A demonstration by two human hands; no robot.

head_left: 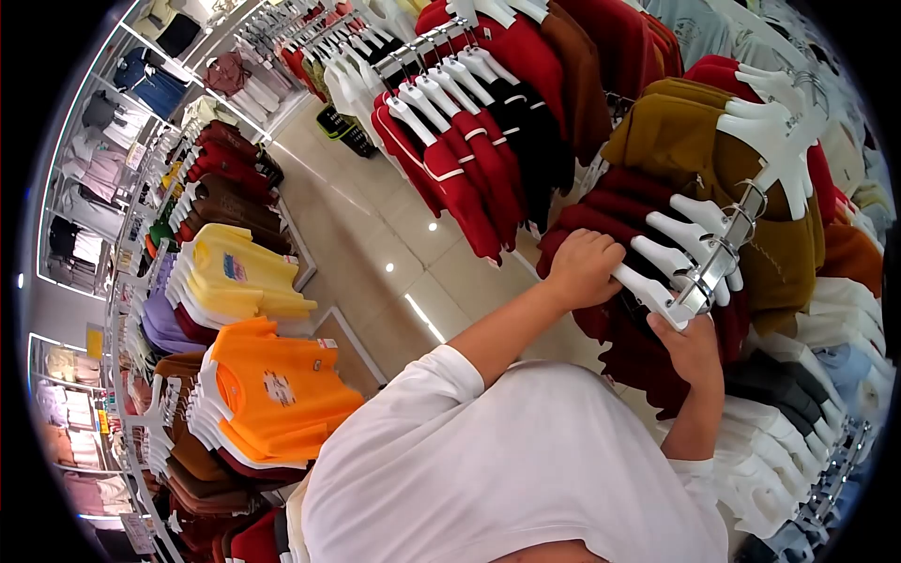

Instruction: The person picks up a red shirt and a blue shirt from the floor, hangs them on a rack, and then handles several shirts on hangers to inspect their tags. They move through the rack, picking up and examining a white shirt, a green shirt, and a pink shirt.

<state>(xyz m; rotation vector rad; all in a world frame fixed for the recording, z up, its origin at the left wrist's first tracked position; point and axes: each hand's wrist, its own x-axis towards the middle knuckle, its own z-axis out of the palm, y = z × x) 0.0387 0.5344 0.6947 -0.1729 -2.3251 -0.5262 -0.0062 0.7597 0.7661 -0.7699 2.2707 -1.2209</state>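
In the head view, my left hand (584, 269) is closed on the shoulder of a dark red garment (605, 324), at the outer end of a white hanger (648, 289). My right hand (690, 345) is closed around the inner end of that same hanger, just below the metal rail (715, 267); its fingertips are partly hidden. Several more white hangers with dark red clothes hang close behind on this rail. The lower part of the garment drops below my forearms, partly covered by my arm and white shirt.
Mustard-brown tops (671, 136) hang just beyond the rail. Red and black tops (469, 159) hang on another rack ahead. To the left, orange shirts (282, 389) and yellow shirts (239, 272) line a long rack. A tiled aisle (375, 225) runs between, with a dark basket (345, 131) farther along.
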